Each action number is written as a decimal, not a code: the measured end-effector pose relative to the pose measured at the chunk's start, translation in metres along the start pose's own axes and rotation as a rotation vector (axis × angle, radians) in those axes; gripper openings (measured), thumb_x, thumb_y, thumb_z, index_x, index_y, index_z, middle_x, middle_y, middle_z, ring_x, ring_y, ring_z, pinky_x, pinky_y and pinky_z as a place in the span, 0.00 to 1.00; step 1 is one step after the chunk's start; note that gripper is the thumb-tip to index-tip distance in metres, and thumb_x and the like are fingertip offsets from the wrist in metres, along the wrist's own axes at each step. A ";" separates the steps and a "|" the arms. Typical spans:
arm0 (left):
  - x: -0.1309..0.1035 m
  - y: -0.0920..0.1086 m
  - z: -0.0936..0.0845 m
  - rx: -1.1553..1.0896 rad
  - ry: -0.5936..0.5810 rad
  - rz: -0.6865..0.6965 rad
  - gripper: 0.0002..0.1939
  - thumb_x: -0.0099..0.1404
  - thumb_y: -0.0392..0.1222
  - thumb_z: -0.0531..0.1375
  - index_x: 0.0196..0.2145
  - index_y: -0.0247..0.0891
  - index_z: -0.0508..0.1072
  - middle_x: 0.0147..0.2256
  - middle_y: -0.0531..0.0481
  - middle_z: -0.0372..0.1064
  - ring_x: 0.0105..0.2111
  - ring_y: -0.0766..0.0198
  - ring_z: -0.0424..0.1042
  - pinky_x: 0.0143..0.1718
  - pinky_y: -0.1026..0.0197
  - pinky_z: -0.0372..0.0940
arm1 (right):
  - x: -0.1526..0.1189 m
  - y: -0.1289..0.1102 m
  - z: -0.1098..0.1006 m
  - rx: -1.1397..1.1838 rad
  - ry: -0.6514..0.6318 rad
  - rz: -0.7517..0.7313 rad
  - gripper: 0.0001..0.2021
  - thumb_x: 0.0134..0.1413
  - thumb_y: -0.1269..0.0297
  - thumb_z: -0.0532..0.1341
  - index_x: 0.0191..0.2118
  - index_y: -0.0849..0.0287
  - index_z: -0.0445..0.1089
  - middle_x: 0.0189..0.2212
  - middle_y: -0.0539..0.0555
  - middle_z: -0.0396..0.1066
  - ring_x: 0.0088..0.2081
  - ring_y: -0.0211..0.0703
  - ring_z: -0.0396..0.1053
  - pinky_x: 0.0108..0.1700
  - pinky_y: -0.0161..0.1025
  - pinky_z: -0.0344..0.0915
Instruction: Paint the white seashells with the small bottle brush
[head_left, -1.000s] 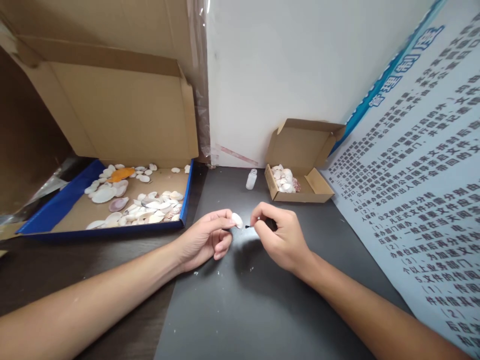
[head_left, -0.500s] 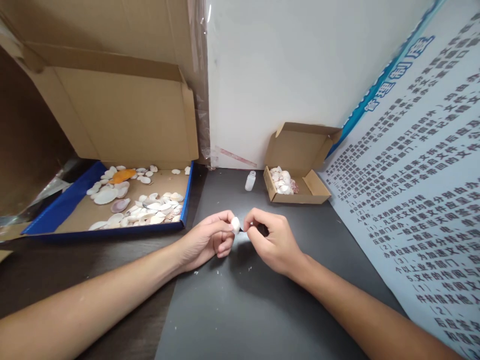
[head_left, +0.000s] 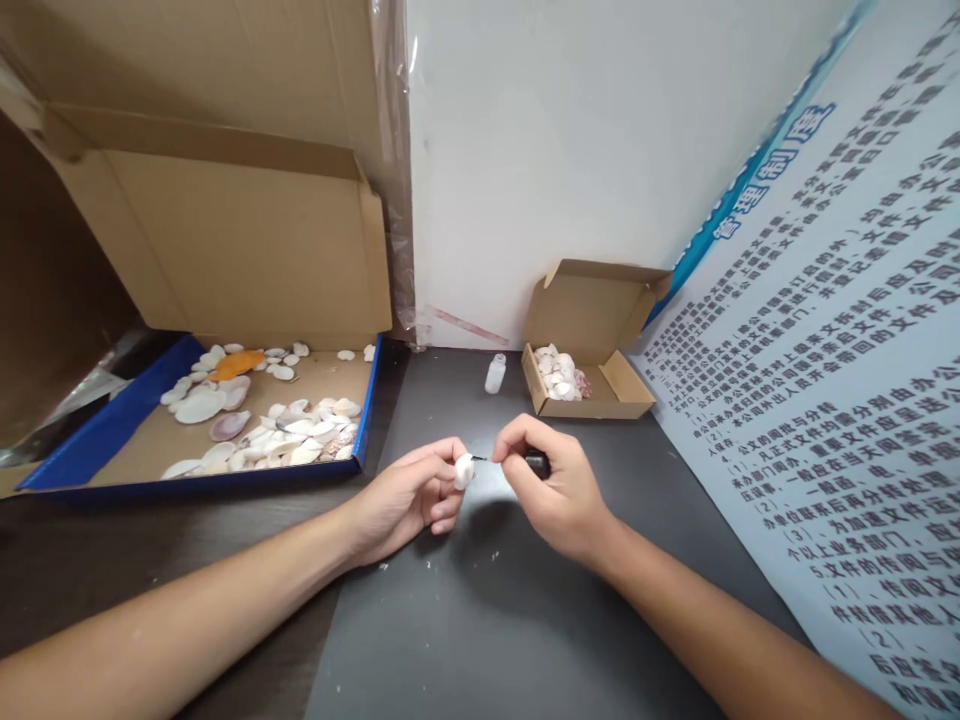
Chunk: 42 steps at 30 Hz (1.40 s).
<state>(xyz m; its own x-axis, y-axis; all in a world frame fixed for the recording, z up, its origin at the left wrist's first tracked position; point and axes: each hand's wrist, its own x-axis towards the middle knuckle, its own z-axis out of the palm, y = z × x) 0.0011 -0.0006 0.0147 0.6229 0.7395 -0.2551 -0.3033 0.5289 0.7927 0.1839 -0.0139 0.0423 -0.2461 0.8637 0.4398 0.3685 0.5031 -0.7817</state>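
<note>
A small white seashell is pinched between the thumb and fingers of my left hand. My right hand is closed around a small brush with a black cap-like handle. Its thin dark tip reaches leftward to the shell's upper right edge; whether it touches cannot be made out. Behind the hands stands a small uncapped bottle, whitish and translucent, upright on the dark mat.
At left lies an open blue-edged cardboard box holding many shells and an orange one. A smaller open carton with pale shells stands back right. A white panel rises behind, and a printed board leans along the right.
The shell has turned and tilted in my left fingers. My right hand has shifted slightly right of it, so more of the thin brush and its black handle shows. The view has shifted slightly.
</note>
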 end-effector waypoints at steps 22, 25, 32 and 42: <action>0.001 -0.004 0.001 0.067 -0.024 0.001 0.09 0.57 0.37 0.61 0.30 0.38 0.61 0.20 0.60 0.52 0.18 0.74 0.50 0.21 0.68 0.51 | 0.001 0.002 -0.002 -0.113 -0.082 -0.003 0.07 0.50 0.76 0.54 0.28 0.58 0.65 0.21 0.45 0.62 0.24 0.34 0.59 0.29 0.32 0.55; 0.002 -0.004 0.002 0.079 -0.044 0.013 0.09 0.58 0.39 0.61 0.30 0.39 0.61 0.20 0.60 0.51 0.19 0.73 0.49 0.21 0.68 0.51 | 0.003 0.001 -0.003 -0.099 -0.018 0.053 0.06 0.50 0.75 0.54 0.28 0.58 0.64 0.20 0.44 0.59 0.23 0.34 0.56 0.27 0.32 0.54; 0.001 -0.006 0.003 0.122 -0.033 0.057 0.11 0.60 0.41 0.63 0.31 0.39 0.62 0.22 0.61 0.49 0.21 0.73 0.46 0.23 0.68 0.51 | 0.003 -0.001 -0.002 -0.083 -0.073 0.056 0.07 0.50 0.75 0.54 0.28 0.58 0.65 0.20 0.44 0.60 0.23 0.33 0.57 0.27 0.32 0.53; 0.002 -0.009 -0.002 0.184 -0.067 0.066 0.11 0.60 0.43 0.63 0.32 0.40 0.62 0.22 0.61 0.49 0.21 0.72 0.46 0.23 0.67 0.52 | 0.002 -0.002 -0.002 -0.076 -0.071 0.053 0.07 0.49 0.76 0.54 0.27 0.58 0.65 0.20 0.44 0.60 0.23 0.33 0.57 0.28 0.32 0.53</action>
<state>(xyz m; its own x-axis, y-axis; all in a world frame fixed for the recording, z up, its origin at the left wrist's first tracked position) 0.0042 -0.0030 0.0060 0.6547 0.7373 -0.1663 -0.2123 0.3906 0.8957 0.1846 -0.0131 0.0452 -0.2865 0.8861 0.3642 0.4488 0.4600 -0.7661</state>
